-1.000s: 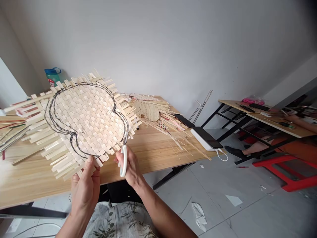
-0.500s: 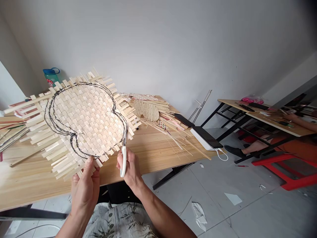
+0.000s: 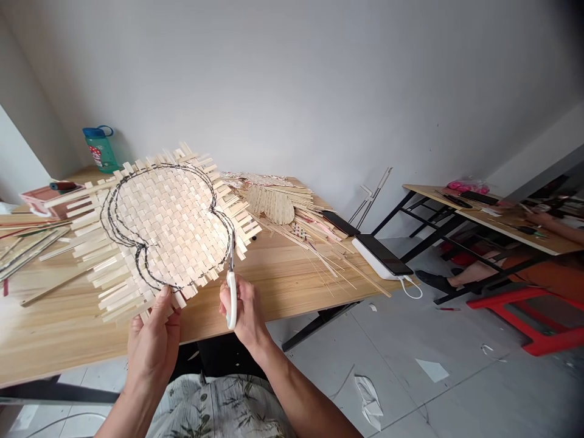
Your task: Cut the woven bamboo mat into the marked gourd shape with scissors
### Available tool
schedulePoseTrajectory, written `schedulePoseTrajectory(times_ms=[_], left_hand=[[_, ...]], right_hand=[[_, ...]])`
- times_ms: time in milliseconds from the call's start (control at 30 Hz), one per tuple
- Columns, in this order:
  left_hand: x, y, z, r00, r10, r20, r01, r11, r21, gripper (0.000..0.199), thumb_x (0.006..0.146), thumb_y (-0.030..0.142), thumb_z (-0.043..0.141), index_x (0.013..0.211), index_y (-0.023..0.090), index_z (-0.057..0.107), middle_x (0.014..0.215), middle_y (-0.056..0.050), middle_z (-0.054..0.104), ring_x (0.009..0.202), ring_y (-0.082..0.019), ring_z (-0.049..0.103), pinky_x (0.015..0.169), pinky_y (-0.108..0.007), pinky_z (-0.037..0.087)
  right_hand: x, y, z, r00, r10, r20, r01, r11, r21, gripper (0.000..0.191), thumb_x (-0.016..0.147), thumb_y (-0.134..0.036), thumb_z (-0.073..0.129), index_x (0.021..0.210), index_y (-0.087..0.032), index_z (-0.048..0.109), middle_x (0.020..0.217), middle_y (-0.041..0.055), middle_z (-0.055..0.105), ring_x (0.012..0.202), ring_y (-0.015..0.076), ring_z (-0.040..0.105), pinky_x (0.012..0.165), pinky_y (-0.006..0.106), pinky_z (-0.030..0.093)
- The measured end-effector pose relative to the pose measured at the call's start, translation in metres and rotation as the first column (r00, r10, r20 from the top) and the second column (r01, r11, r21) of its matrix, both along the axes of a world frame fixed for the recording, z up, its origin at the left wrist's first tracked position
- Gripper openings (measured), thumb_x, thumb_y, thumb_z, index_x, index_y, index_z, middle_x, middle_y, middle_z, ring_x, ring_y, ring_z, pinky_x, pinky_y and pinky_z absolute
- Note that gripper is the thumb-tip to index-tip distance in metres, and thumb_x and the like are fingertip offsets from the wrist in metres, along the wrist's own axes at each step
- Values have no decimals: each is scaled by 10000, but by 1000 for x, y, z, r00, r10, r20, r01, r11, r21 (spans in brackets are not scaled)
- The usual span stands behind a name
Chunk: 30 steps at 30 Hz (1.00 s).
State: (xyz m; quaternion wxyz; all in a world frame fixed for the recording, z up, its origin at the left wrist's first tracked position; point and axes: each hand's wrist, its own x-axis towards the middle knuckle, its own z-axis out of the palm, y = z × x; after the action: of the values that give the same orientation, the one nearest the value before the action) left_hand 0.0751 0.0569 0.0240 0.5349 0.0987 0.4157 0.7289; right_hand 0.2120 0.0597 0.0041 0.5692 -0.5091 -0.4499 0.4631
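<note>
A woven sheet of pale strips (image 3: pixel 168 213) bears dark outlines of a rounded shape pinched at two sides, with loose strip ends sticking out around it. My left hand (image 3: pixel 154 340) grips its lower edge, thumb on top and the fingers beneath. White-handled scissors (image 3: pixel 232 299) are in my closed right hand (image 3: pixel 246 313). Their blades point up at the sheet's lower right edge, close to the dark line. The blade tips are hard to make out against the strips.
Loose strips and an oval woven piece (image 3: pixel 270 204) lie on the wooden table (image 3: pixel 292 292). A phone (image 3: pixel 382 254) rests on a white block at right. A blue-lidded bottle (image 3: pixel 101 149) stands back left. Another person's arm (image 3: pixel 554 224) is at the far table.
The woven sheet has tilted slightly and its top edge sits lower, showing more of the bottle and a pink box. My right hand and the scissors have shifted slightly right.
</note>
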Motion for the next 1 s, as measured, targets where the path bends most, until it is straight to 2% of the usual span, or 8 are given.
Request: schedulePoseTrajectory(times_ms=[100,233,467,667,867,1000], left_hand=[[-2,0,-1,1000,1,-17,-1,1000,-5,129,862,76,765,867,200,732,975,-36,741,958,-133,681,849,-219,572],[-3,-2,-1,998,-29,-54,29,1000,-1,123,856,101,778,904,213,758,936,-17,731,914,-127,681,819,-195,569],[-5,-5,-2,995,-41,-91,43,999,11,93,824,143,817,880,195,763,844,-10,691,819,-129,670,766,-184,563],[-5,-4,-1,993,-46,-109,46,999,3,95,806,170,836,843,218,763,833,-7,686,806,-137,664,704,-185,563],[-4,-3,-3,992,-59,-113,59,998,2,121,834,153,804,931,219,773,964,-26,728,892,-131,679,757,-169,563],[-4,-4,-5,993,-55,-100,53,998,-20,144,786,186,860,886,203,758,956,-24,730,901,-140,683,816,-194,571]], right_hand=[[4,0,3,999,49,-7,-49,998,-37,230,795,-403,631,701,-223,522,546,-41,541,501,126,501,491,246,397],[8,2,6,998,49,26,-48,997,-58,252,811,-457,616,757,-220,548,596,-19,595,571,151,566,529,254,409],[8,2,11,999,36,36,-34,998,-54,262,812,-461,615,747,-217,544,624,-14,603,554,143,552,522,252,416],[2,1,14,997,10,-80,-17,997,-81,241,732,-426,643,719,-230,503,576,-45,513,552,133,489,545,270,440],[1,0,11,998,10,-65,-12,999,-39,223,748,-411,615,720,-235,479,558,-58,476,534,126,464,531,269,410],[2,1,7,999,18,-45,-18,1000,-2,244,792,-450,622,762,-228,525,619,-28,555,597,154,549,560,276,459]])
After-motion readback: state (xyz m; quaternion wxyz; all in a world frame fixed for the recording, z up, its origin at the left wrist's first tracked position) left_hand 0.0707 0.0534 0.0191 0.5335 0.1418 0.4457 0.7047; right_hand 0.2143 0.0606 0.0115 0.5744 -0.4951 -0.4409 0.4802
